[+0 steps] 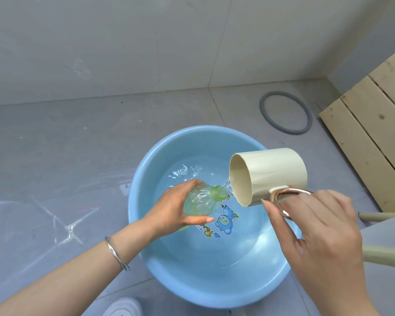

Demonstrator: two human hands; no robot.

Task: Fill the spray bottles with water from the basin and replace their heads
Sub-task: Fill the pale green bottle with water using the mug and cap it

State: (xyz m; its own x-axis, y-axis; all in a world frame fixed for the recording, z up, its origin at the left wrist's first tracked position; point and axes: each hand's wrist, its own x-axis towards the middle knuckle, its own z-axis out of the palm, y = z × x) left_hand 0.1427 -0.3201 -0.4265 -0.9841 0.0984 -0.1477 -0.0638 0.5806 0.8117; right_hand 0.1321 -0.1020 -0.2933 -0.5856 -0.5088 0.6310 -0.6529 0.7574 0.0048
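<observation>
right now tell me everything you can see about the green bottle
The bottle looks like clear pale-green plastic, with a ribbed body and a threaded neck that has no spray head on it. It is tilted, neck up and to the right, above the basin. The left hand grips its body, fingers curled round it. Water streams from the tipped cream cup, held by the right hand, onto its open neck.

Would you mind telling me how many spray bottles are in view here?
1: the green bottle in the left hand, above the basin. Others may be out of frame.
</observation>
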